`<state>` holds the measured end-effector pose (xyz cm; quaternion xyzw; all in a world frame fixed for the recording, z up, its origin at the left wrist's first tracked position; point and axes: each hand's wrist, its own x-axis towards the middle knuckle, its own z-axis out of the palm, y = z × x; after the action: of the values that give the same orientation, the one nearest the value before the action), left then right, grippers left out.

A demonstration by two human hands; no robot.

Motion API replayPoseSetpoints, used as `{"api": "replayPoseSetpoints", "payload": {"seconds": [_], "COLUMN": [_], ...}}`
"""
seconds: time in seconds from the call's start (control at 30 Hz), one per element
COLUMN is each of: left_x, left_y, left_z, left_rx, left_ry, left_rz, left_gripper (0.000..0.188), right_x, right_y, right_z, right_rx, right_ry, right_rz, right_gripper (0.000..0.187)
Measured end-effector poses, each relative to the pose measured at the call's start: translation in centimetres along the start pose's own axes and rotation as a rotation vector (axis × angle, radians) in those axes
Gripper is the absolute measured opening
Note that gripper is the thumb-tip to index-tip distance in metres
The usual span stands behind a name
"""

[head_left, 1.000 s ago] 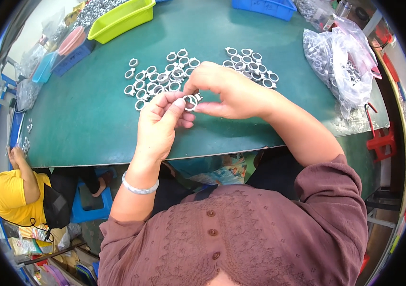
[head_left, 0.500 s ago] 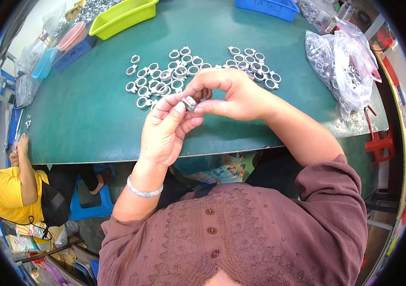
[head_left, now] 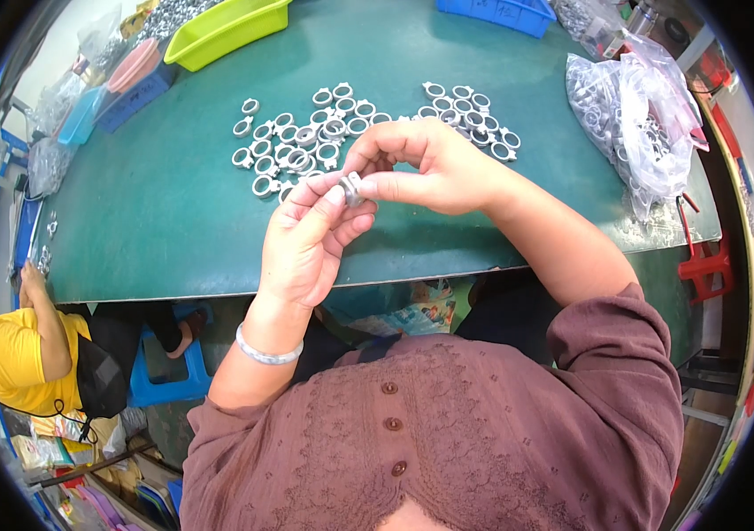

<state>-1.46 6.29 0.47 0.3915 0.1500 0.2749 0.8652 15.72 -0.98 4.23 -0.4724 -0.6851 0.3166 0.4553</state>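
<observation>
Above the near part of the green table [head_left: 173, 239], my left hand [head_left: 306, 226] pinches a small grey metal ring [head_left: 351, 189] between thumb and fingers. My right hand [head_left: 434, 168] grips the same ring from the other side, its thumb and bent fingers closed on it. The ring is seen nearly edge-on, with a small lug facing up. Just beyond my hands lies a loose cluster of similar metal rings [head_left: 262, 186] with small lugs. A second cluster of rings [head_left: 502, 152] spreads to the right, partly hidden behind my right hand.
A yellow-green tray [head_left: 226, 35] and a blue tray [head_left: 501, 16] stand at the far side. Plastic bags of metal rings [head_left: 611, 124] sit at the right. A person in yellow [head_left: 27, 363] works at the left edge, beside a blue stool [head_left: 165, 376]. A red stool [head_left: 704, 270] stands right.
The ring has turned between my fingers, and my right thumb has come up against it. At the left, the other person's hands have shifted slightly.
</observation>
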Motion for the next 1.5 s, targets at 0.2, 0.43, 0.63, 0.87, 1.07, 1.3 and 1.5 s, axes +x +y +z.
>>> {"api": "replayPoseSetpoints", "payload": {"seconds": [0.2, 0.43, 0.63, 0.87, 1.07, 1.3, 1.5], "left_x": [-0.3, -0.5, -0.4, -0.3, -0.4, -0.5, -0.6], "left_y": [0.3, 0.3, 0.3, -0.3, -0.3, -0.4, -0.6], "left_z": [0.4, 0.2, 0.3, -0.2, 0.4, 0.3, 0.1], "left_rx": [-0.046, -0.055, -0.077, 0.001, -0.001, -0.003, 0.001], "left_ry": [0.001, -0.016, -0.022, -0.053, -0.006, -0.010, -0.063], "left_rz": [0.002, 0.006, -0.012, 0.074, 0.062, 0.062, 0.040], "left_gripper": [0.015, 0.016, 0.011, 0.011, 0.007, 0.008, 0.011], "right_x": [0.0, 0.1, 0.1, 0.1, 0.1, 0.1, 0.0], "right_y": [0.6, 1.0, 1.1, 0.7, 0.8, 1.3, 1.0], "right_z": [-0.5, -0.6, -0.7, -0.7, -0.7, -0.4, -0.6], "right_rx": [0.221, 0.230, 0.228, 0.243, 0.217, 0.223, 0.217], "right_ry": [0.001, 0.006, -0.008, -0.018, -0.002, 0.044, 0.015], "right_rz": [0.096, 0.144, 0.150, 0.175, 0.164, 0.133, 0.169], "right_gripper": [0.015, 0.016, 0.016, 0.016, 0.015, 0.019, 0.013]}}
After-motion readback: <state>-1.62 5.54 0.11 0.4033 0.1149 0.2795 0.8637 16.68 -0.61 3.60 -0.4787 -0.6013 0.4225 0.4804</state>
